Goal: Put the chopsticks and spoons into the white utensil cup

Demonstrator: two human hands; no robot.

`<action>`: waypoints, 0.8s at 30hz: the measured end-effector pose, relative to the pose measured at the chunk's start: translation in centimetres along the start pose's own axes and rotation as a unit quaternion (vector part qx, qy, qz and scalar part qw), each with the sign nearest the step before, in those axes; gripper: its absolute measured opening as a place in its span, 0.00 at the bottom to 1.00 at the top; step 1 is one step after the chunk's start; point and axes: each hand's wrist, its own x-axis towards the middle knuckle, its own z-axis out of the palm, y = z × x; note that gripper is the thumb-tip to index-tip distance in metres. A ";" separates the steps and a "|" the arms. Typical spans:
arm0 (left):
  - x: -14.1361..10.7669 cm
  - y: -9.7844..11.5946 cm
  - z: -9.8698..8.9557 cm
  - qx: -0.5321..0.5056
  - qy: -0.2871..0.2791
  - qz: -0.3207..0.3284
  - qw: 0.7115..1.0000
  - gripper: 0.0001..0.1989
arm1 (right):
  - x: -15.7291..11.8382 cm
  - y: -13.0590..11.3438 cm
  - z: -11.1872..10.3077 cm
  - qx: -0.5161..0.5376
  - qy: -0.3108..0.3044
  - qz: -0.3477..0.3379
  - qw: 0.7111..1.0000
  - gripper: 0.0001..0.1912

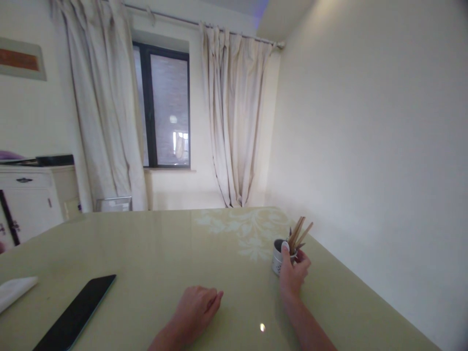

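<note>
My right hand (294, 273) is closed around the near right side of a light grey cup-shaped holder (277, 257) with small dark holes or a pattern in its wall. The holder stands on the table. Several wooden sticks (298, 235), perhaps chopsticks, lean to the right out of it, with a few darker pointed ends among them. By my thumb at the rim is a small round white piece (285, 246); whether it belongs to the holder I cannot tell. My left hand (199, 304) rests on the table to the left, fingers curled into a loose fist, apart from any object.
The glossy pale green table (153, 253) has a white floral pattern at its far right. A dark flat tablet-like slab (78, 309) lies at the left, beside a white item (16, 287). A wall (383, 170) borders the right edge. Curtains (237, 112) hang beyond.
</note>
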 end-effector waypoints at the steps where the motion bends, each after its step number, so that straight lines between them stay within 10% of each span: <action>1: 0.0 0.0 0.0 -0.002 0.001 0.002 1.000 0.30 | -0.3 -0.1 0.1 0.009 -0.016 -0.004 1.000 0.34; 13: 0.5 0.2 -0.6 -0.066 0.047 -0.063 0.995 0.27 | -7.2 -2.5 1.0 0.126 -0.287 0.035 0.949 0.32; 24: -0.5 0.6 -1.6 -0.254 0.127 -0.055 0.957 0.36 | -11.6 -4.0 -0.8 0.186 -0.563 0.053 0.804 0.29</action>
